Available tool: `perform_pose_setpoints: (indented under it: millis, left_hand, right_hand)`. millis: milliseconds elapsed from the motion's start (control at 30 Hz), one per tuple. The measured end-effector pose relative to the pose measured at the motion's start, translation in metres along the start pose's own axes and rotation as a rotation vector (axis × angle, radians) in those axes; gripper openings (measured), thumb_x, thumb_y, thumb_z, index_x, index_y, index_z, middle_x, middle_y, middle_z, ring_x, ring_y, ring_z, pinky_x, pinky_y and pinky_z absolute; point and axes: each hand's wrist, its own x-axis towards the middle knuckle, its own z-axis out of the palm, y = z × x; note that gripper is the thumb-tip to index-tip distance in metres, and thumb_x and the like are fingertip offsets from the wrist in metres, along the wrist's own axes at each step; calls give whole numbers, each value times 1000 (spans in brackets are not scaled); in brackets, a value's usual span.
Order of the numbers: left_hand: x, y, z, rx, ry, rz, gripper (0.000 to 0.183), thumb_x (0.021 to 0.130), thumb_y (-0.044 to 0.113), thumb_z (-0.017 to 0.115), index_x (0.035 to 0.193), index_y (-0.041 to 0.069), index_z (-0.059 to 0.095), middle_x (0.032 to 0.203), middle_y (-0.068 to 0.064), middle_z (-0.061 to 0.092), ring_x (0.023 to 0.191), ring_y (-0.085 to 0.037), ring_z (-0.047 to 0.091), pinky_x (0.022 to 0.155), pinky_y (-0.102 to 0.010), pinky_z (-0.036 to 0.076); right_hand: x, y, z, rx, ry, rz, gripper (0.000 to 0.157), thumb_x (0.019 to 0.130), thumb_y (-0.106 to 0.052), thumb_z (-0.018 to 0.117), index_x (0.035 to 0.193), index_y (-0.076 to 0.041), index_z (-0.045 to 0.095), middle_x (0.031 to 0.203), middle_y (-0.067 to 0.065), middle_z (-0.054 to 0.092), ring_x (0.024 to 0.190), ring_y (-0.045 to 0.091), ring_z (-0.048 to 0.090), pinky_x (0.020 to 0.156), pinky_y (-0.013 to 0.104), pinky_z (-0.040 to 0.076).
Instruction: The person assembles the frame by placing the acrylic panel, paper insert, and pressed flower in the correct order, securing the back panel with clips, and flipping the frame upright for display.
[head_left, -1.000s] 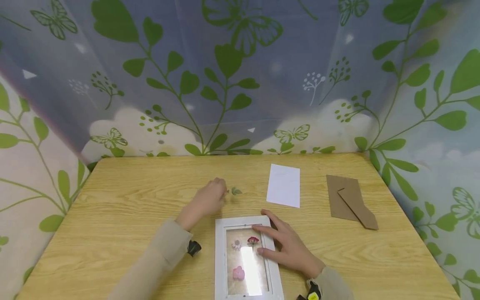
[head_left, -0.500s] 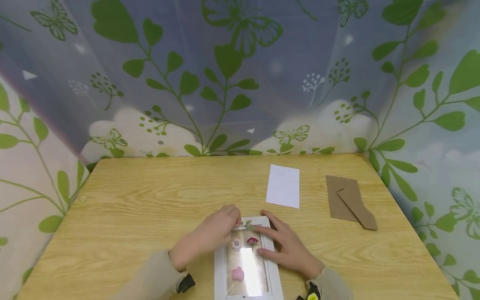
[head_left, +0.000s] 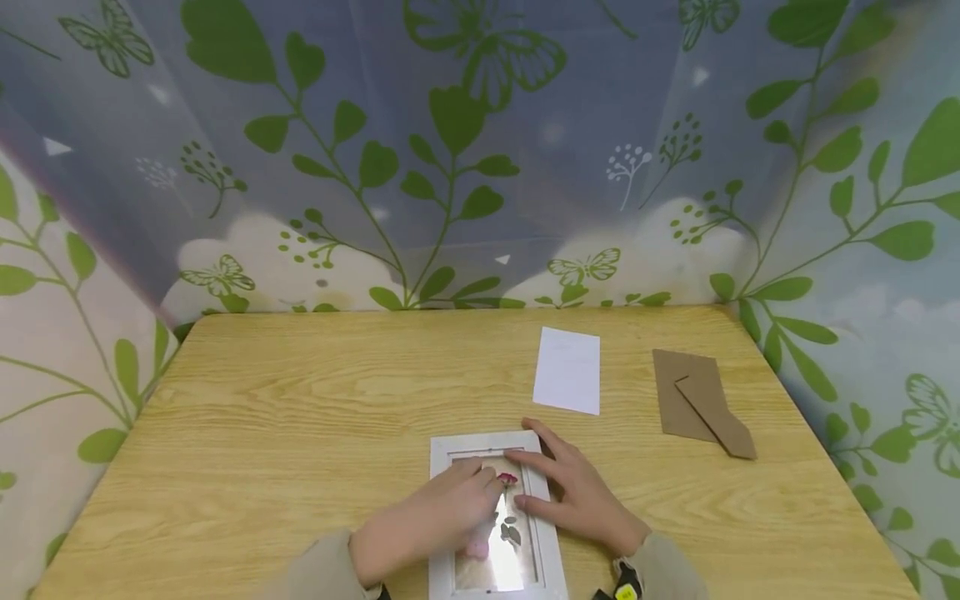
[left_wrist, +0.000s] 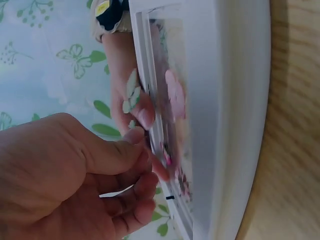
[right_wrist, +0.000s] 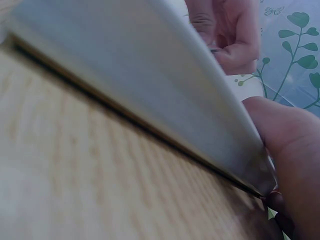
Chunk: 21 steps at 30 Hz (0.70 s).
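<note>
The green sprig (left_wrist: 131, 94) hangs above the glass (head_left: 474, 577) of the white frame (head_left: 446, 583), right of the pink flower (head_left: 477, 548) and on the person's side of the red flower (head_left: 507, 479) in the head view. The left hand (head_left: 453, 510) pinches it at the stem end between thumb and forefinger, the other fingers curled in below. The right hand (head_left: 573, 496) lies loosely spread over the right side of the frame, thumb and a fingertip resting on the inner edge; it seems to be steadying the frame rather than squeezing it.

The likeliest mishap is disturbing the flowers: the left hand passes low over them, so a knuckle could nudge one, if they are loose. The leaves look thin, so a hard pinch might snap the stem, and a quick release might let the sprig turn as it lands. Glare on the glass could also make placement hard to judge.

The sprig's leafy tip points back toward the person and slightly right, its long axis running roughly with the frame's, which lies lengthwise, away from the person across the desk (head_left: 300, 400)
</note>
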Motion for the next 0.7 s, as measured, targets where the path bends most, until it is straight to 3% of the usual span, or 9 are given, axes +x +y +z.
perform_pose_setpoints:
  millis: [33,233,367,500,700]
  left_hand:
    - [0,1,1,15,1,15,50,65,48,83,94,12,66,90,4,60,82,-10,49,83,-25,45]
    - [1,5,5,70,45,70,29,66,37,83,77,16,65,81,6,60,72,-8,44,74,-23,39]
    - [-2,5,8,43,78,52,21,65,31,81,71,17,65,77,9,59,70,-8,41,69,-21,36]
    - [-3,5,11,-21,100,12,21,65,25,81,77,16,67,76,10,57,71,-7,38,64,-19,34]
    - [-2,6,12,-19,117,-20,21,63,18,81,78,16,67,78,9,56,72,-8,39,63,-18,34]
  right_hand:
    - [0,-1,0,4,0,3,56,90,-45,69,142,-30,56,160,12,30,138,39,39,101,64,36]
    - [0,-2,-1,3,6,5,56,89,-45,70,141,-30,56,160,12,31,138,38,39,101,64,36]
    - [0,-1,-1,-5,6,-1,56,89,-45,70,141,-31,56,160,12,31,138,39,39,100,65,36]
    - [0,1,0,-7,0,-3,56,89,-46,69,142,-31,55,160,11,30,138,38,38,101,64,36]
    - [0,1,0,-3,-4,0,57,89,-46,69,142,-31,55,160,11,29,139,38,38,101,64,36]
